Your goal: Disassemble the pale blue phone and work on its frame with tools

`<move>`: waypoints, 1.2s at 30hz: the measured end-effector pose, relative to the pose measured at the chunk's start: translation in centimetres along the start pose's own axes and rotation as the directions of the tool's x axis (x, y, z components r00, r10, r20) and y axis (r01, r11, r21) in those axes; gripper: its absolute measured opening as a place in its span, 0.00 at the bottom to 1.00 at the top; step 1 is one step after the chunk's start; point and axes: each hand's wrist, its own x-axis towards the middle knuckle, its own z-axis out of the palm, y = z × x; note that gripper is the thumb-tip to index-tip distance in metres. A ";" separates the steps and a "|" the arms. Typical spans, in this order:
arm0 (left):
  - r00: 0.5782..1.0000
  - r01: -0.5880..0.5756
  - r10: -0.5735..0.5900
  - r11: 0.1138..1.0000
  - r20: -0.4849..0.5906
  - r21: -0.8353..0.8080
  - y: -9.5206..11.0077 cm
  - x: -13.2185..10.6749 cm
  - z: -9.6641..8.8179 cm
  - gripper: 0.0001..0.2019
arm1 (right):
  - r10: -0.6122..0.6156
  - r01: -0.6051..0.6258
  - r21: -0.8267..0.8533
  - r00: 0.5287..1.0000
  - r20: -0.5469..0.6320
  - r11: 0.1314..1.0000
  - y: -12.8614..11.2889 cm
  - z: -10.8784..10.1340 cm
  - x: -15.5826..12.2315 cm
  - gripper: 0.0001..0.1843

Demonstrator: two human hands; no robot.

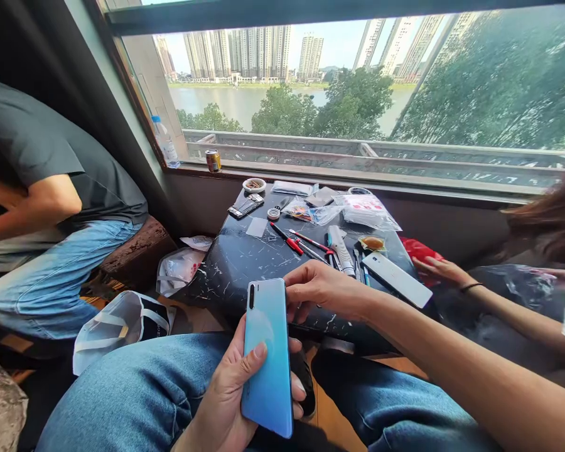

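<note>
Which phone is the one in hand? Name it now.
The blue-backed smartphone, upright in the left hand, with the right hand touching its edge. The white phone differs: it lies untouched on the black marble-patterned table.

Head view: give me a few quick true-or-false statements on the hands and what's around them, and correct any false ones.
1. The left hand holds a blue phone with its back showing. True.
2. The right hand grips a screwdriver. False: its fingers touch the blue phone's right edge.
3. A co-worker's hand is near a white phone. True.
4. A drinks can stands on the black marbled table. False: the can stands on the window sill.
</note>
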 end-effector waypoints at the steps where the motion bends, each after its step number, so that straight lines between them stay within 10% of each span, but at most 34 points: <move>1: 1.000 -0.007 0.007 1.000 0.003 -0.002 0.0 0.0 0.1 0.20 | -0.007 0.007 0.007 1.000 -0.001 1.000 0.0 -0.1 0.0 0.14; 36: 0.998 -0.009 0.011 0.999 -0.069 0.034 0.2 0.1 -0.1 0.28 | 0.011 -0.011 0.031 1.000 -0.019 0.999 -0.1 -0.2 0.0 0.23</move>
